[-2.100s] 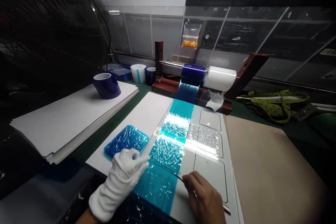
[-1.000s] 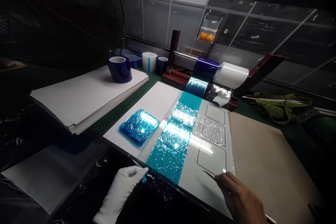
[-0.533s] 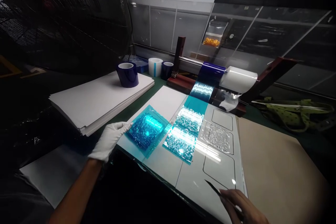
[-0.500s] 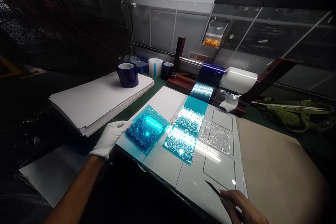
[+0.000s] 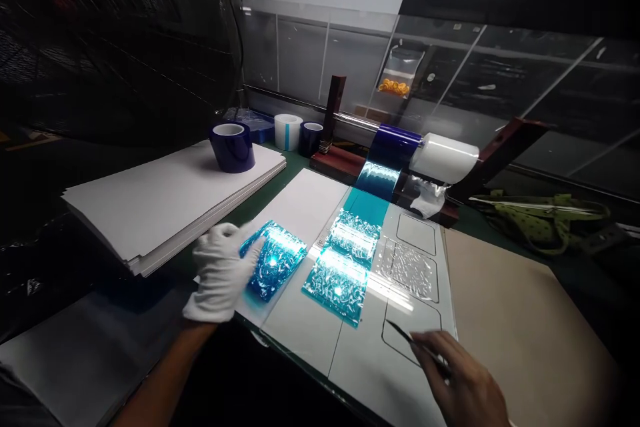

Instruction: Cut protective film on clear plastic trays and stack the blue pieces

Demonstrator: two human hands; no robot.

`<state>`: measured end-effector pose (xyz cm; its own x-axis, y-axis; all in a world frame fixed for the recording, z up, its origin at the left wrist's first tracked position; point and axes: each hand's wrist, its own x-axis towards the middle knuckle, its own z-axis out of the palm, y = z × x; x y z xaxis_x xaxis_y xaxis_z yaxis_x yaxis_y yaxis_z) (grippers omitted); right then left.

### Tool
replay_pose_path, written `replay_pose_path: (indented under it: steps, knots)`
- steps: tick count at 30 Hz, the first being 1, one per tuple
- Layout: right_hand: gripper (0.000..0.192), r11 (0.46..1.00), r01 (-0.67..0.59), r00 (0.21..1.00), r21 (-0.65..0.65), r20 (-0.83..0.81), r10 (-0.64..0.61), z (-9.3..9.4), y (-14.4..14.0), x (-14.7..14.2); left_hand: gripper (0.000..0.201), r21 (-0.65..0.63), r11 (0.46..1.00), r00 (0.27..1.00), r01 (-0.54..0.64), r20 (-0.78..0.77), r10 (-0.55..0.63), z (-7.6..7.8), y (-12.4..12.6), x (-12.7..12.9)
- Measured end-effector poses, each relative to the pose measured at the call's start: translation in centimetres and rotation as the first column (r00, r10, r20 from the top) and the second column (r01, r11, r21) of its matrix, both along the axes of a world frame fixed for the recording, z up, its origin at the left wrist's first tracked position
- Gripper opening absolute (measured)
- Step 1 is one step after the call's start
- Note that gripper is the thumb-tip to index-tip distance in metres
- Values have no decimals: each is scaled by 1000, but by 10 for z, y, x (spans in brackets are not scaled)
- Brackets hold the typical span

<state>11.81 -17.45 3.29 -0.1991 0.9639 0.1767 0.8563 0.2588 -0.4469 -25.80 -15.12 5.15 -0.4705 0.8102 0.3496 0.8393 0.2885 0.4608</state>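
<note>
My left hand [image 5: 220, 273], in a white glove, is closed at the left edge of a shiny blue film piece [image 5: 277, 259]. That piece is tilted just over the white board; the fingertips are blurred. In my bare right hand [image 5: 463, 373] is a slim dark pointed tool [image 5: 400, 332], its tip over a black rounded outline on the board [image 5: 305, 340]. Whether the tool is a knife or tweezers I cannot tell. Between the hands lies a teal film strip [image 5: 340, 280], wrinkled and glossy, running back to a blue film roll [image 5: 397, 137].
A stack of white sheets [image 5: 150, 200] with a blue tape roll [image 5: 233, 150] on top stands at left. Behind are a white roll [image 5: 445, 157] on a rod and a dark red stand [image 5: 335, 103]. Brown cardboard [image 5: 520, 307] lies at right, a large fan [image 5: 125, 47] at upper left.
My left hand has moved right and turned over the blue film piece's edge, and the piece has shifted and tilted. My right hand has moved slightly up with the tool. The view has shifted a little.
</note>
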Motion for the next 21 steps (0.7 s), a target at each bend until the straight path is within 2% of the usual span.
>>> replay_pose_path:
  steps: [2, 3, 5, 7, 10, 14, 17, 21]
  knots:
    - [29, 995, -100, 992, -14, 81, 101, 7, 31, -20, 41, -65, 981, 979, 180, -83, -185, -5, 10, 34]
    - [28, 994, -112, 985, 7, 133, 110, 9, 48, -33, 36, -104, 960, 956, 260, -111, -271, -9, 17, 51]
    - [26, 994, -112, 969, 2, 222, 109, 13, 81, -60, 31, -169, 928, 921, 332, -155, -358, -19, 32, 79]
    - [24, 992, -127, 958, -2, 261, 123, 12, 109, -86, 31, -231, 910, 901, 345, -188, -390, -29, 47, 96]
    - [21, 987, -161, 937, -22, 311, 160, 6, 138, -117, 32, -303, 895, 885, 326, -236, -402, -39, 62, 102]
    - [16, 975, -212, 899, -68, 377, 222, -5, 158, -141, 30, -352, 880, 858, 320, -286, -427, -43, 67, 96]
    - [18, 967, -237, 873, -97, 415, 256, -9, 163, -145, 31, -385, 864, 844, 325, -295, -448, -43, 67, 94]
    - [15, 964, -238, 851, -116, 453, 265, -5, 160, -131, 31, -422, 839, 831, 343, -281, -481, -40, 68, 94]
